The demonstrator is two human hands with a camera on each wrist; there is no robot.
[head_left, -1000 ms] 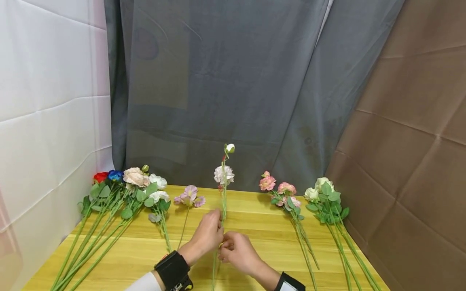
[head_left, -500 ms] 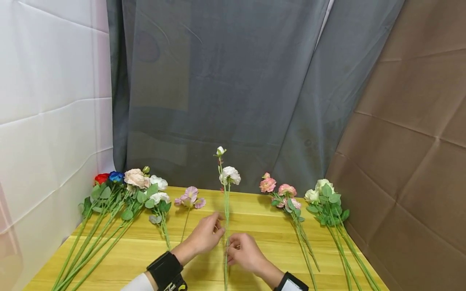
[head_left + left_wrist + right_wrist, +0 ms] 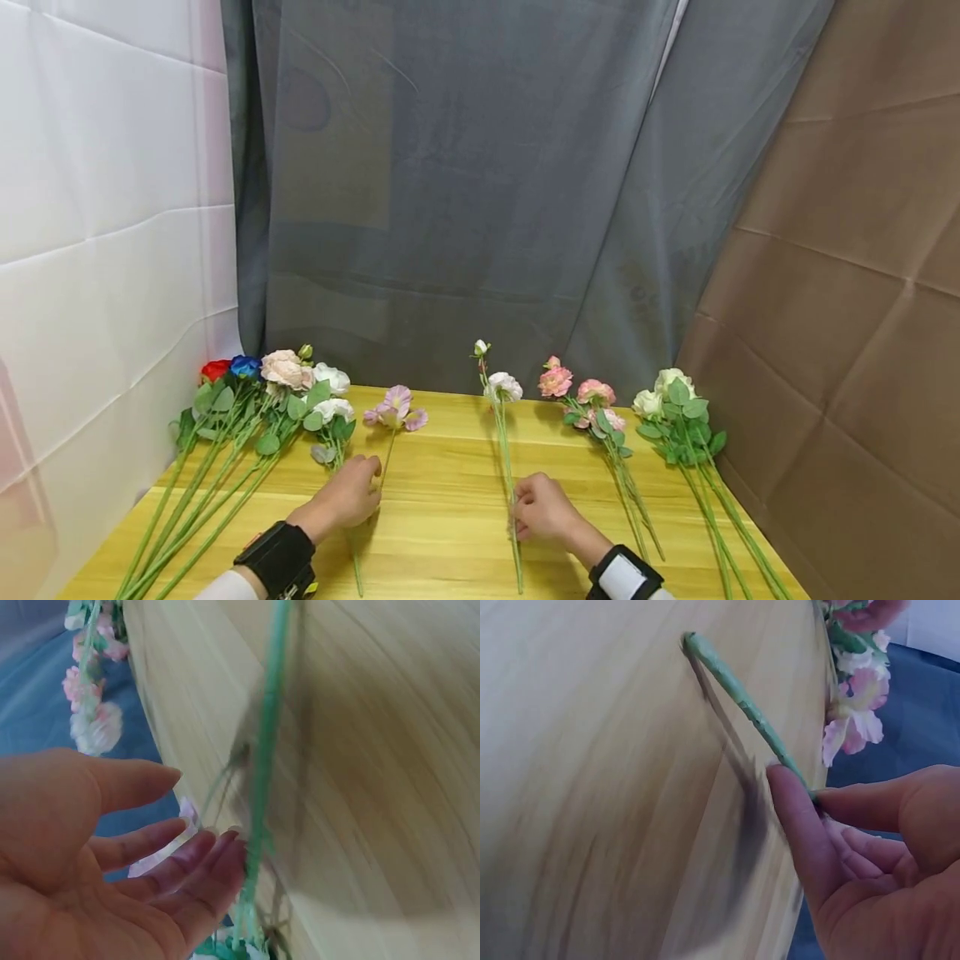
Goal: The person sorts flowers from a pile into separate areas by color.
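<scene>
My right hand (image 3: 546, 508) pinches the green stem (image 3: 746, 701) of an artificial white flower (image 3: 504, 387) between thumb and forefinger. This stem also bears a small white bud (image 3: 481, 347) at its top and leans over the table. My left hand (image 3: 348, 493) is over the stems of a white rose bunch (image 3: 332, 409). In the left wrist view its thumb stands apart from the loosely bent fingers (image 3: 202, 877), whose tips are right at a green stem (image 3: 264, 750). Just beyond that hand lies a mauve orchid-like flower (image 3: 396, 408) on a thin stem.
Red (image 3: 215, 370), blue (image 3: 245, 367) and cream (image 3: 286, 369) flowers lie bunched at the left. To the right lie pink flowers (image 3: 596, 392) and pale green roses (image 3: 671, 392). White, grey and brown cloths enclose the wooden table (image 3: 442, 508).
My left hand has left the middle and moved left to the white rose stems. My right hand has moved right with the white flower, whose head is now lower.
</scene>
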